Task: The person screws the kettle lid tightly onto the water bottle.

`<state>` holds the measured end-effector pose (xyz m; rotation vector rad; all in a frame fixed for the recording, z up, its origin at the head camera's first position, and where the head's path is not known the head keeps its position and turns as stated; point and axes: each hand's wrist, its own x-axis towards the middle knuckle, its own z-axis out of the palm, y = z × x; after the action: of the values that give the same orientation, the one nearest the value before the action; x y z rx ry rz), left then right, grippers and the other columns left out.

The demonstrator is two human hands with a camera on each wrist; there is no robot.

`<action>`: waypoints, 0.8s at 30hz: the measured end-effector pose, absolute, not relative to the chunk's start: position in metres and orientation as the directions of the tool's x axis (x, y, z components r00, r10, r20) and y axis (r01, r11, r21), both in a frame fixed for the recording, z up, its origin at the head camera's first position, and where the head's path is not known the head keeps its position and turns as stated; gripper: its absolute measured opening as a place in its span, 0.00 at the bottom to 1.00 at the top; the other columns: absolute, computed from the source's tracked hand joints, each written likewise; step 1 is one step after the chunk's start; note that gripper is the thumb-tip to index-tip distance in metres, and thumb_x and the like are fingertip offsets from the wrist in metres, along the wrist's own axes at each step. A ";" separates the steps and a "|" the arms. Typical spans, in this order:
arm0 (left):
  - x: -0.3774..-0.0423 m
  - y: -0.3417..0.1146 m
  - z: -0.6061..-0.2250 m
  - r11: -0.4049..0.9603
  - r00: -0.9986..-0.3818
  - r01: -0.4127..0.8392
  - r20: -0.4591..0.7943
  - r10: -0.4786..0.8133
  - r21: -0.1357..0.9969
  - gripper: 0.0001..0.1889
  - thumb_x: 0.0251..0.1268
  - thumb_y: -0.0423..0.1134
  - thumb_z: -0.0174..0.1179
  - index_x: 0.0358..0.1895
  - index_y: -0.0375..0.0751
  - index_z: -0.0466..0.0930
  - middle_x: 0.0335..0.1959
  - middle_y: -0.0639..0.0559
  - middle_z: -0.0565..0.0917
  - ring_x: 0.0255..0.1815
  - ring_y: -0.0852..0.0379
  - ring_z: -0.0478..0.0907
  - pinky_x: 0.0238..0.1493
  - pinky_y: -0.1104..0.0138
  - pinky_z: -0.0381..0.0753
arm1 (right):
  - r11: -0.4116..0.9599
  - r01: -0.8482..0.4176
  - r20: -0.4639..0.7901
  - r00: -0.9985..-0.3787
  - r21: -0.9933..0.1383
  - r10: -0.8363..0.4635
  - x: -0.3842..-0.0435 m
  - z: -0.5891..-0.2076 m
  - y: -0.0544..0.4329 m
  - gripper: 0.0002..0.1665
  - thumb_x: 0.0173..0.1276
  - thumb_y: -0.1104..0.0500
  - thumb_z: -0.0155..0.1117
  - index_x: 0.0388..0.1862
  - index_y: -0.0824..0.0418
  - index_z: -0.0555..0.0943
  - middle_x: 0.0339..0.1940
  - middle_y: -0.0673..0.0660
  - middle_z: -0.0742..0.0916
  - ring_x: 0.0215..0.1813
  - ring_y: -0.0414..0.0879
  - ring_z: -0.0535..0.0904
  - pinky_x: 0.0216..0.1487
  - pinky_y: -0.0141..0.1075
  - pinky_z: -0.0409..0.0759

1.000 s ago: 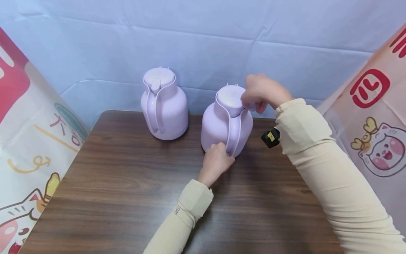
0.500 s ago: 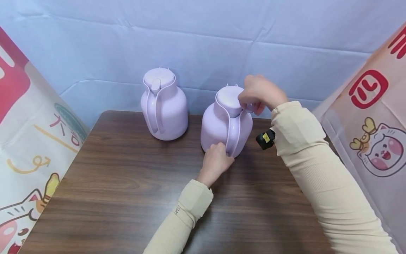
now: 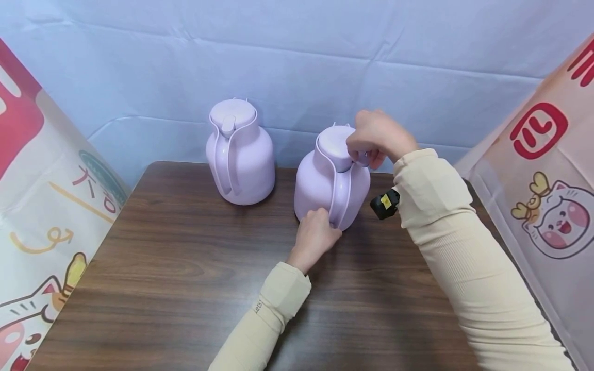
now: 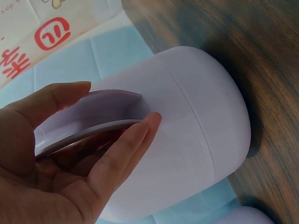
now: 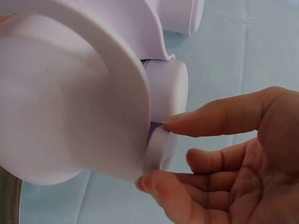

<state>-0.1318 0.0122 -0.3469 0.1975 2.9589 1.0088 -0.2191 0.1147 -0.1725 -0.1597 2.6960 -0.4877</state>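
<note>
Two lilac thermos jugs stand upright on a dark wooden table. My left hand (image 3: 315,237) grips the low part of the handle (image 4: 103,102) on the right jug (image 3: 311,188); in the left wrist view, the thumb lies on one side and the fingers on the other. My right hand (image 3: 381,135) is at the round lid (image 3: 334,140) of the same jug. The right wrist view shows its thumb and index finger pinching the lid's small lever (image 5: 156,148), which points to the right of the handle. The lid sits in the jug's neck.
The left jug (image 3: 255,162) stands a short way off, its lid lever (image 3: 228,125) lined up with its handle. Behind the table (image 3: 195,278) hangs a pale blue cloth (image 3: 297,62). Printed cartoon sheets flank both sides. A black device (image 3: 385,204) hangs from my right wrist.
My right hand and forearm have shifted slightly to the left, the fingers staying at the lid lever. My left hand and both jugs stay almost where they were.
</note>
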 end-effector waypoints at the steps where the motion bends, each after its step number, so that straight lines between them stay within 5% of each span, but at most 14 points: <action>1: -0.132 0.012 -0.347 0.785 -0.992 0.114 0.028 0.122 0.609 0.13 0.43 0.35 0.64 0.11 0.41 0.69 0.13 0.50 0.73 0.17 0.53 0.71 0.23 0.61 0.73 | 0.931 -0.038 -0.361 -0.916 -0.362 -0.178 -0.219 -0.172 0.115 0.04 0.41 0.70 0.52 0.20 0.67 0.73 0.10 0.58 0.75 0.13 0.48 0.76 0.22 0.39 0.78; 24: -0.133 0.013 -0.347 0.777 -0.991 0.126 0.036 0.132 0.617 0.12 0.42 0.34 0.65 0.13 0.39 0.71 0.13 0.50 0.73 0.17 0.55 0.70 0.24 0.62 0.73 | 0.898 -0.011 -0.351 -0.918 -0.439 -0.183 -0.221 -0.177 0.117 0.05 0.41 0.69 0.54 0.21 0.69 0.72 0.08 0.54 0.73 0.11 0.44 0.72 0.21 0.36 0.77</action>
<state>-0.1326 0.0133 -0.3465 0.2138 2.9529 1.0241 -0.2212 0.1171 -0.1774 -0.1428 2.6741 -0.6156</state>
